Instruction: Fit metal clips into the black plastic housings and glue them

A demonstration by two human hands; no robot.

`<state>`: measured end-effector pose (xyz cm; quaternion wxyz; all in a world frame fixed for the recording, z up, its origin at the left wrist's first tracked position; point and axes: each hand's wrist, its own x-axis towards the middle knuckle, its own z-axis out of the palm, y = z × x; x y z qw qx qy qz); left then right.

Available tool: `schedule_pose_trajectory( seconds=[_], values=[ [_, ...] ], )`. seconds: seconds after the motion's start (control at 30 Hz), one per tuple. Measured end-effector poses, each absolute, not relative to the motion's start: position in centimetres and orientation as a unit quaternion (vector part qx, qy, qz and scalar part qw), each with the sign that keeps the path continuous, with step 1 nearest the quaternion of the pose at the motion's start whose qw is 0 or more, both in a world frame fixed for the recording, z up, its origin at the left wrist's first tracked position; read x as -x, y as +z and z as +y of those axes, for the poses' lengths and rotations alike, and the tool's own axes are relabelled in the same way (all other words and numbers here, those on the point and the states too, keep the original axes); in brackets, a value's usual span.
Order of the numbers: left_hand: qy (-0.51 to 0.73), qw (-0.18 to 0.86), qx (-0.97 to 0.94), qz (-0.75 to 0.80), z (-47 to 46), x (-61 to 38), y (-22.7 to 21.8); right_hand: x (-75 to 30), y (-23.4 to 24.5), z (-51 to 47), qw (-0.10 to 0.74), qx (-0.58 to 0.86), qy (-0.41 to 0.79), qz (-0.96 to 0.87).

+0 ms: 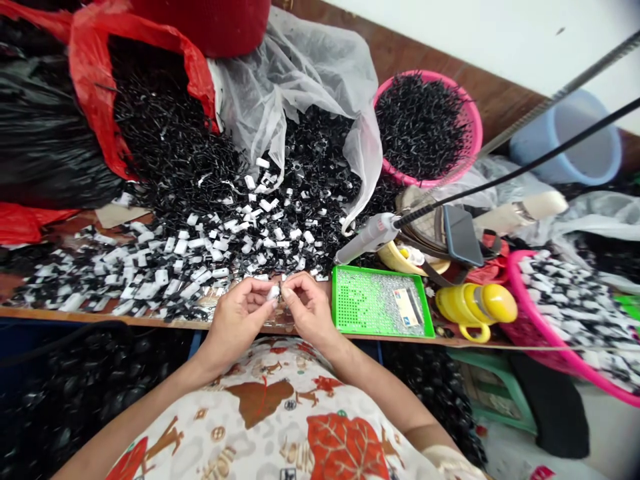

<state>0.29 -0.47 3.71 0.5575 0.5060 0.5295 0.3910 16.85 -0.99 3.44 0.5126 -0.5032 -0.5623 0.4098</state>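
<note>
Close together at the table's front edge, both my hands pinch small parts. Between the thumb and fingers of my left hand (243, 305) is a small white plastic piece (273, 293). The fingertips of my right hand (309, 303) meet it from the right, closed on a tiny dark part (281, 291) too small to make out fully. Beyond and left of my hands spreads a loose pile of white and black plastic pieces (175, 247). Just right of my right hand lies a green perforated tray (337, 320) with many tiny metallic bits and a card in it.
A grey electric screwdriver (367, 238) hangs on a cord above the tray. Right of it are a phone (463, 235), a yellow bottle (475, 305) and a pink basket (520, 293) of white pieces. Behind stand another pink basket (477, 127) and a red bag (90, 73) of black parts.
</note>
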Motion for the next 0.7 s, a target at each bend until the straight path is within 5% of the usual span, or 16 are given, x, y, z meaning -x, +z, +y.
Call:
schedule_pose_trajectory(
  seconds=[0.4,0.7],
  values=[
    [0.39,0.531,-0.541,0.522,-0.4,0.2,3.7,-16.8,4.0,-1.2,0.518,0.497,0.399,-0.571],
    [0.326,0.632,-0.52,0.473,-0.4,1.4,2.0,-19.3,5.2,-0.1,0.394,0.435,0.435,-0.683]
  ],
)
